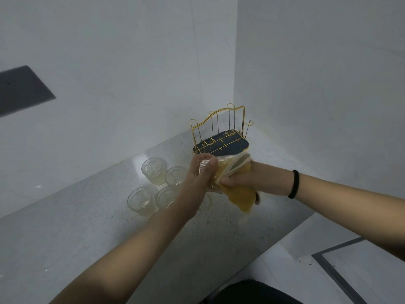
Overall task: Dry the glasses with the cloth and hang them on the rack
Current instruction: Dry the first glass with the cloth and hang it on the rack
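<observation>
Left hand [202, 172] grips a ribbed glass [207, 166]; right hand [238, 178] clutches the yellow cloth [240, 195] against it. Twisting a wet glass (held above the counter [87, 216]) risks a slip onto the glasses [153, 171] below.

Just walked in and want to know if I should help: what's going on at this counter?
A person is drying glasses. The left hand holds a ribbed glass while the right hand works a yellow cloth around it. At least four more glasses stand on the counter waiting. The gold wire rack in the corner has nothing hanging on it yet.
</observation>
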A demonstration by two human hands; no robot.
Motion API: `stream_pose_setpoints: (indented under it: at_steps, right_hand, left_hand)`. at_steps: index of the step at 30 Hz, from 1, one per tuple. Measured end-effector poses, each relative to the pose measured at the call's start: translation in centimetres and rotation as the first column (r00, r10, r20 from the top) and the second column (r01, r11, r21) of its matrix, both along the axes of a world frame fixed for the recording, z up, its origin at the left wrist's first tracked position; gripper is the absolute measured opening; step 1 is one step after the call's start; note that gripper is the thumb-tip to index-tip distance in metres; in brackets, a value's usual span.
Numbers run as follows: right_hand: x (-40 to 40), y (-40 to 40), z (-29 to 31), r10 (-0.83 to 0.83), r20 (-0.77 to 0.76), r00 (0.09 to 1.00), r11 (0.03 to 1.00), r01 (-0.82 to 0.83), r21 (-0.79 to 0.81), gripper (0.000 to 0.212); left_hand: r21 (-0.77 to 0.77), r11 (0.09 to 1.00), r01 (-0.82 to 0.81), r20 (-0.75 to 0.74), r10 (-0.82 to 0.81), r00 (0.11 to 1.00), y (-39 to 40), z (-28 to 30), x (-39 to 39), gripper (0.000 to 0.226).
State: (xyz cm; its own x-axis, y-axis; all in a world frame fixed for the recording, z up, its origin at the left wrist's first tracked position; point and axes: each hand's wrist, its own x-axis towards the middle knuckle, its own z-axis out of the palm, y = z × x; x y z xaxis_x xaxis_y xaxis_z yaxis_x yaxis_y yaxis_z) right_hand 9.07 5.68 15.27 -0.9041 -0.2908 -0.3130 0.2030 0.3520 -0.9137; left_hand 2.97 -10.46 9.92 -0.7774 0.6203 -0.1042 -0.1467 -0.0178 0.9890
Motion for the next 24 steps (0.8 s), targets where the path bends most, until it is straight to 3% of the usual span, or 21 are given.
stream_pose_setpoints:
  at_steps: [3, 5, 7, 11, 14, 16, 17, 19, 21, 24]
  right_hand:
    - [0.7, -0.1, 0.0, 0.205, -0.093, 0.974, 0.886, -0.144, 0.441, 0.044]
    - [1.1, 0.1, -0.4, 0.334, -0.171, 0.927, 0.802, -0.185, 0.567, 0.045]
    - [0.9, 0.1, 0.2, 0.352, -0.162, 0.922, 0.8, -0.206, 0.564, 0.043]
    - [0.2, 1.7, 1.6, 0.285, -0.157, 0.946, 0.908, -0.214, 0.361, 0.016]
    - [-0.2, 1.9, 2.7, 0.314, -0.078, 0.946, 0.938, -0.297, 0.18, 0.02]
    - [-0.7, 1.9, 2.7, 0.302, -0.128, 0.945, 0.949, -0.285, 0.136, 0.023]
    - [-0.8, 1.9, 2.5, 0.227, -0.196, 0.954, 0.971, -0.207, 0.119, 0.018]
    - [-0.8, 2.4, 2.0, -0.117, -0.352, 0.929, 0.993, 0.104, -0.054, 0.007]
    - [-0.4, 4.0, 1.4, -0.471, -0.356, 0.807, 0.864, 0.34, -0.371, 0.014]
    - [0.4, 3.7, -0.2, -0.644, -0.2, 0.738, 0.685, 0.44, -0.581, 0.028]
  left_hand:
    - [-0.01, 0.995, 0.096, 0.269, -0.09, 0.959, -0.1, 0.9, -0.3, 0.062]
    - [-0.023, 0.979, 0.202, 0.447, -0.17, 0.878, -0.4, 1.3, -1.0, 0.058]
    - [-0.025, 0.957, 0.288, 0.529, -0.232, 0.817, -0.6, 1.0, -1.4, 0.057]
    - [-0.013, 0.894, 0.448, 0.437, -0.398, 0.807, -1.6, 0.8, -2.1, 0.077]
    - [0.021, 0.78, 0.626, 0.332, -0.596, 0.731, -1.1, 1.6, -2.2, 0.089]
    - [0.131, 0.759, 0.638, 0.406, -0.628, 0.664, 0.0, 1.3, -1.5, 0.094]
    - [0.17, 0.781, 0.601, 0.455, -0.603, 0.655, 0.3, 1.1, -1.1, 0.097]
    - [0.219, 0.844, 0.49, 0.47, -0.531, 0.705, 0.1, 0.5, -1.0, 0.095]
    - [0.228, 0.922, 0.314, 0.446, -0.386, 0.808, -0.8, 0.4, -1.6, 0.093]
    - [0.276, 0.961, -0.013, 0.471, -0.123, 0.873, -0.7, 0.9, -2.7, 0.086]
